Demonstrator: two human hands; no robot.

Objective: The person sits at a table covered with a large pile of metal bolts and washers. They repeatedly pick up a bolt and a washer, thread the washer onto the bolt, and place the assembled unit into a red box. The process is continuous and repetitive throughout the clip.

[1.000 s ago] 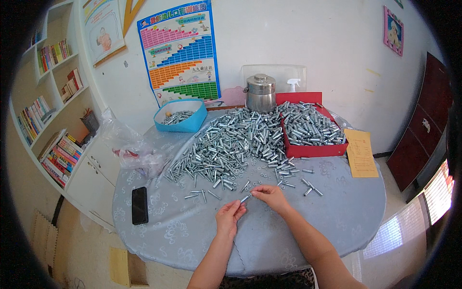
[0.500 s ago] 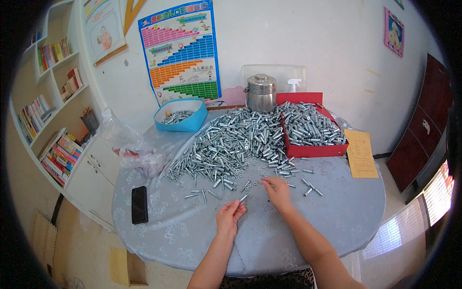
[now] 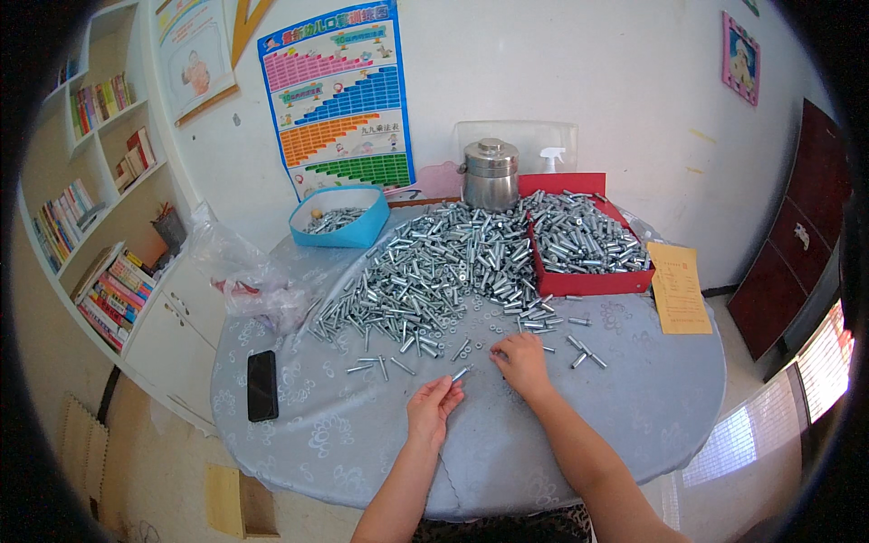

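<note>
Near the middle front of the table, my left hand [image 3: 434,405] pinches a silver metal anchor bolt [image 3: 463,372] between thumb and fingers, its end pointing up and right. To its right, my right hand [image 3: 522,364] is closed at the fingertips, low over the cloth beside loose washers or nuts. Whatever it holds, if anything, is too small to make out. A wide heap of silver anchor bolts [image 3: 412,271] spreads beyond both hands. A few single bolts [image 3: 586,354] lie to the right of my right hand, and several more lie left of my left hand.
A red box [image 3: 595,284] full of bolts stands at the back right, by a yellow paper sheet [image 3: 679,290]. Behind the heap are a steel canister [image 3: 491,181] and a light blue bin [image 3: 367,231]. Leftward lie a plastic bag [image 3: 262,294] and a black phone [image 3: 262,386].
My right hand has drawn back slightly toward me from the small rings near the heap. My left hand keeps its place, still with the anchor bolt.
</note>
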